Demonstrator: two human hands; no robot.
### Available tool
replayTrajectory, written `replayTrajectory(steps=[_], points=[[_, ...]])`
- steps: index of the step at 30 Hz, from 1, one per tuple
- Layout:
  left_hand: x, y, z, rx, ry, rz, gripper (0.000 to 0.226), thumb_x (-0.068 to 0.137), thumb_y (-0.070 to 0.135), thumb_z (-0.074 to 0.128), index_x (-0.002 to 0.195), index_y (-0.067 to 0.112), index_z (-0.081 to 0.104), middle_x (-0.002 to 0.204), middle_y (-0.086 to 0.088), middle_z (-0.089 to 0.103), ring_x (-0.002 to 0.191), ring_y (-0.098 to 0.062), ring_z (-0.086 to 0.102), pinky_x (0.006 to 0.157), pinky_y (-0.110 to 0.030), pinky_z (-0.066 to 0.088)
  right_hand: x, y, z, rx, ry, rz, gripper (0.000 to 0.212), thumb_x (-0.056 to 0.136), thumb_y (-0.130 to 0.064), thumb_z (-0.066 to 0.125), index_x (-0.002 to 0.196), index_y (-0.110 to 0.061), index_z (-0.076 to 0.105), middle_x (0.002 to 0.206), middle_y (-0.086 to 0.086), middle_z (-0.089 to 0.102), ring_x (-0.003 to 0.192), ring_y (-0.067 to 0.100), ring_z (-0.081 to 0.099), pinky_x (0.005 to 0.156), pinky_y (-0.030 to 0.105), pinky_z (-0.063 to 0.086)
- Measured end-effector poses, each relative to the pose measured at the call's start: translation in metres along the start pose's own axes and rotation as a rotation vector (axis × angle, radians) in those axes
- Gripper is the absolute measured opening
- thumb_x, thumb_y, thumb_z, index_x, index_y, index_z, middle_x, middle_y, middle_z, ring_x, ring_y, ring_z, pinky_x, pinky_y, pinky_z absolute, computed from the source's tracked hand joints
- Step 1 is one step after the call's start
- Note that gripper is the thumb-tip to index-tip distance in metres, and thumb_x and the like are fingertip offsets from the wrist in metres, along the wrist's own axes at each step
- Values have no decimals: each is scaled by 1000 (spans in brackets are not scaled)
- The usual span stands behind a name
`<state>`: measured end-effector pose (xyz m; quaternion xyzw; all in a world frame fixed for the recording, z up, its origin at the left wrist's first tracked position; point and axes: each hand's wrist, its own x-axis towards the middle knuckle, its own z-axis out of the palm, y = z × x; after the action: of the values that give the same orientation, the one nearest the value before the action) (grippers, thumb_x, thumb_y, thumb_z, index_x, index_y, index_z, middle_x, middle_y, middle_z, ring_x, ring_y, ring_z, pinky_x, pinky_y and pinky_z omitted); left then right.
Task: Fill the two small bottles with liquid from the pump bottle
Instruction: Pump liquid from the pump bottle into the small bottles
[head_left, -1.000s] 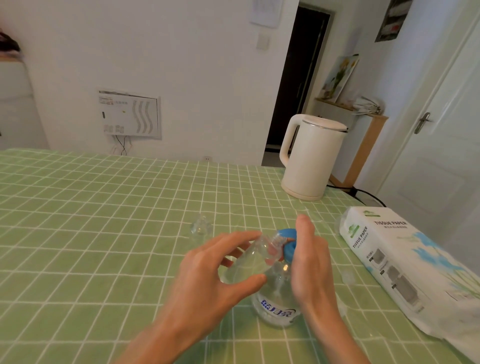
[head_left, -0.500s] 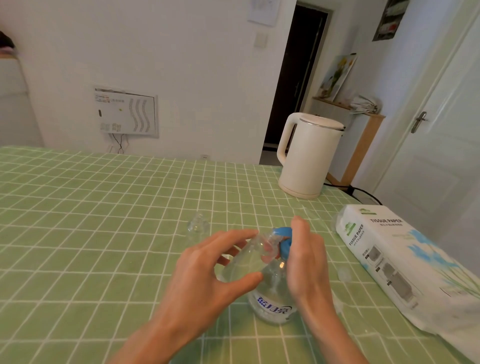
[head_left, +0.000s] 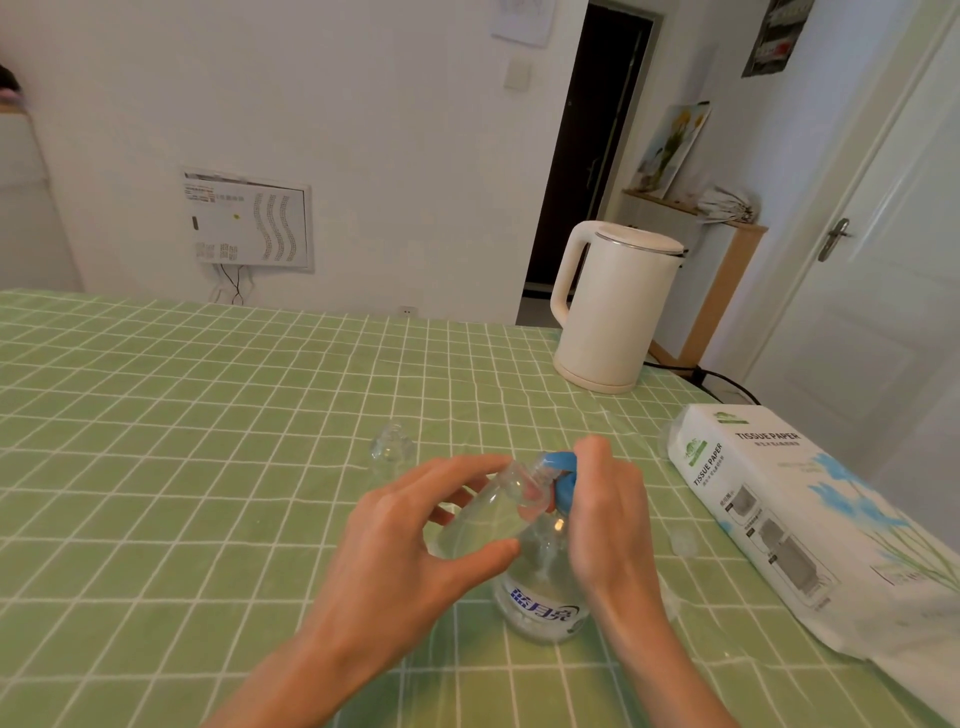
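tablecloth (head_left: 208, 467), kettle (head_left: 618, 312), tissue pack (head_left: 779, 509), pump bottle (head_left: 540, 608)

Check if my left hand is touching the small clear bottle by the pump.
Touching. In the head view, the left hand pinches the tilted small clear bottle between thumb and fingers, with no gap.

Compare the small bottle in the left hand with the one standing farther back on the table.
The held small bottle is gripped by the left hand and tilted, mouth at the blue nozzle of the pump bottle. The far small bottle stands upright on the tablecloth, untouched. Both are clear and small.
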<state>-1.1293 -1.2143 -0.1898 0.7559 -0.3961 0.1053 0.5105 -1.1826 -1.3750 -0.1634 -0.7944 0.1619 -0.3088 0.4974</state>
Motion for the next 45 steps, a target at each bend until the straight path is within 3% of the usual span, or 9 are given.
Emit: replayTrajectory(steps=[6, 15, 20, 27, 31, 36, 41, 43, 45], points=[[2, 0, -2, 4, 1, 7, 57, 75, 37, 88, 128, 41, 67, 111, 28, 72, 101, -3, 70, 82, -17, 55, 0, -2, 0, 25, -6, 18, 59, 92, -63, 25, 48, -24, 25, 48, -4, 27, 47, 14, 23, 47, 28, 27], [1, 0, -3, 9, -3, 8, 54, 74, 51, 77, 127, 45, 67, 111, 29, 71, 101, 0, 69, 83, -13, 53, 1, 2, -1, -6, -18, -17, 56, 91, -38, 30, 38, -25, 42, 40, -12, 35, 43, 6, 27, 54, 31, 29], [2, -1, -3, 9, 8, 12, 55, 75, 52, 76, 128, 45, 66, 112, 31, 71, 102, 0, 69, 84, -14, 53, 0, 0, 1, 21, -11, -11, 62, 98, -55, 26, 44, -25, 29, 44, -11, 28, 43, 9, 25, 47, 23, 29], [3, -2, -3, 23, -8, 19, 55, 76, 46, 81, 130, 42, 66, 112, 27, 72, 101, -2, 69, 84, -18, 55, 2, -1, 0, 63, -15, -16, 50, 86, -55, 28, 49, -22, 29, 48, 0, 35, 48, 15, 28, 51, 32, 30], [3, -5, -3, 26, -4, 9, 57, 77, 38, 86, 131, 41, 67, 113, 26, 72, 103, -1, 68, 84, -19, 55, 2, 2, -1, 48, -21, -40, 66, 82, -55, 27, 57, 4, 43, 57, 24, 50, 48, 22, 36, 48, 31, 32], [3, -4, -4, 14, 9, 15, 54, 77, 48, 78, 130, 41, 66, 112, 26, 72, 102, -2, 68, 84, -18, 54, 2, 4, -2, 25, 0, -49, 52, 91, -41, 30, 44, -21, 42, 43, -5, 42, 40, 6, 33, 43, 15, 30], [1, -4, -3, 23, 9, 20, 55, 77, 50, 76, 130, 45, 64, 112, 29, 70, 102, 0, 68, 84, -17, 53, 1, 4, -1, 41, 10, -37, 49, 89, -39, 31, 45, -21, 38, 40, -11, 30, 40, 7, 26, 42, 16, 26], [1, -4, -3, 27, 11, 26, 54, 77, 50, 76, 129, 46, 64, 112, 30, 70, 102, 1, 68, 84, -16, 53, 0, 4, -1, 48, 10, -36, 56, 91, -46, 30, 47, -12, 37, 42, -7, 31, 42, 9, 26, 42, 17, 26], [2, -5, -4, 35, 14, 30, 53, 77, 51, 76, 129, 47, 64, 113, 31, 69, 102, 2, 67, 84, -16, 53, 1, 5, 0, 53, -2, -31, 72, 90, -58, 26, 58, 3, 45, 47, 11, 37, 45, 14, 33, 44, 19, 30]])
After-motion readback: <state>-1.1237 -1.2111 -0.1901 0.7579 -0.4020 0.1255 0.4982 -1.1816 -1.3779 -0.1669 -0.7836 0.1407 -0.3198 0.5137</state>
